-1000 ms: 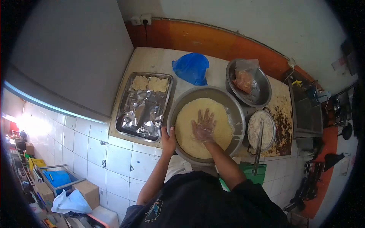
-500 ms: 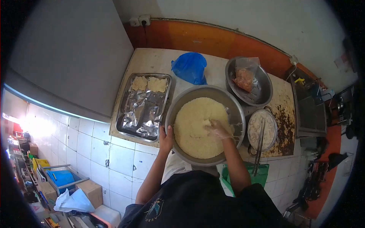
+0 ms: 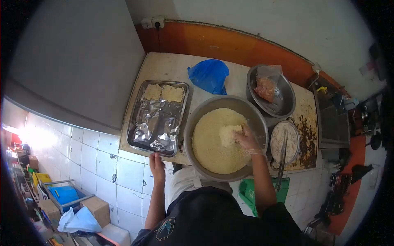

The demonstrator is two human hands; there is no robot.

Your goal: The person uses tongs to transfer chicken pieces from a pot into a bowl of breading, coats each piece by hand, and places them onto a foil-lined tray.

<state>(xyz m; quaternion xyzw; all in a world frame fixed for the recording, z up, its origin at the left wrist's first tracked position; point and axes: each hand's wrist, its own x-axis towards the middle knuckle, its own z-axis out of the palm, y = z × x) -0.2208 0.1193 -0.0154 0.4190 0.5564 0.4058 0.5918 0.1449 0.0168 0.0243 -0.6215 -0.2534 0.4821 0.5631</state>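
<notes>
My right hand point(image 3: 247, 140), in a clear plastic glove, grips a crumb-coated piece of food point(image 3: 228, 135) by its right side, over the crumbs. Pale yellow breadcrumbs point(image 3: 215, 158) fill much of the large metal bowl point(image 3: 189, 148) in front of me. My left hand point(image 3: 157, 166) is in the air, just below the near edge of the metal tray point(image 3: 132, 119), with its fingers stretched out and nothing in them. Foil lines that tray, and two breaded pieces point(image 3: 173, 94) lie side by side at its far end.
Right of the bowl stands a pot of pale batter point(image 3: 292, 141) with metal tongs point(image 3: 282, 164) across it. Behind are a metal basin point(image 3: 292, 100) holding a bag of raw meat point(image 3: 266, 88), and a blue plastic bag point(image 3: 209, 76). A grey cabinet point(image 3: 74, 61) borders the left.
My left hand has let go of the bowl's rim and moved left and down. My right hand has lifted the coated piece out of the crumbs.
</notes>
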